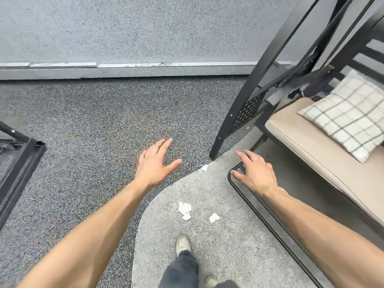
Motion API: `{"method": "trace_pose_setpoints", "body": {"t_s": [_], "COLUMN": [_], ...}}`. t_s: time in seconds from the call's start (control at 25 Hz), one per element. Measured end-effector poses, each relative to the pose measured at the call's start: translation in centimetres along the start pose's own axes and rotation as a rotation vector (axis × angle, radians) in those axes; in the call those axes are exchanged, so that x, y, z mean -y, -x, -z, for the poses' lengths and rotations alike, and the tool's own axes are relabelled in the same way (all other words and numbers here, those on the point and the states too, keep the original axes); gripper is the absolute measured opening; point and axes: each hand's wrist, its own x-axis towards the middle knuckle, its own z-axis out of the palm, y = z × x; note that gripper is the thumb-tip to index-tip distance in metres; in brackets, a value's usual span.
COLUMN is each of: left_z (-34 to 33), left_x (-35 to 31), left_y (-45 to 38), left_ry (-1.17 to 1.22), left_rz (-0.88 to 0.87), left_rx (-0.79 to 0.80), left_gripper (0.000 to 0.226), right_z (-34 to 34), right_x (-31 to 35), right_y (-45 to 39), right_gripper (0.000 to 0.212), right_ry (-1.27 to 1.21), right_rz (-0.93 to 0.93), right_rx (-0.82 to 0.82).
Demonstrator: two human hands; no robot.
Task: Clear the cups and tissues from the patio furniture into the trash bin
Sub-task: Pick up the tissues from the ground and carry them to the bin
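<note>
Looking straight down at the floor here, and both hands are out in front, empty: the left hand hangs over the dark speckled carpet with fingers spread and relaxed, palm down, gripping nothing, and the right hand mirrors it, fingers splayed and loose, hovering above the rounded corner of a black metal frame that runs along the floor beside the seat. Between and below the two forearms lie the tissues: a crumpled white tissue on the pale grey rug, a second smaller scrap just beside it to the right, and a third little tissue piece farther up, right at the rug's curved edge where it meets the dark carpet, near the foot of a slanted black post. All three are on the floor, none touched by either hand. To the right sits a patio swing seat with a beige cushion, and a white checked pillow resting on it toward the back. At the far left edge, the corner of another black-framed piece of furniture pokes in. Down at the bottom, a light shoe and a dark trouser leg stand on the rug, just below the tissues. A grey wall with a pale baseboard runs across the top.
</note>
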Motion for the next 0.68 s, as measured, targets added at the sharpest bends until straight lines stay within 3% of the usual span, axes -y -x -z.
{"method": "trace_pose_setpoints", "body": {"t_s": [0.4, 0.68], "left_z": [-8.6, -23.7], "left_x": [2.5, 7.7], "left_y": [-3.7, -6.0], "left_ry": [0.008, -0.037], "left_rz": [0.03, 0.096], "left_rx": [0.146, 0.2], "left_gripper": [0.082, 0.078], "right_z": [-8.0, -22.9], "right_x": [0.0, -5.8], "right_y": [-4.0, -7.8], "right_gripper": [0.068, 0.066], "right_ry": [-0.049, -0.035], "right_rz": [-0.026, 0.065], "right_rx": [0.077, 0.141]}}
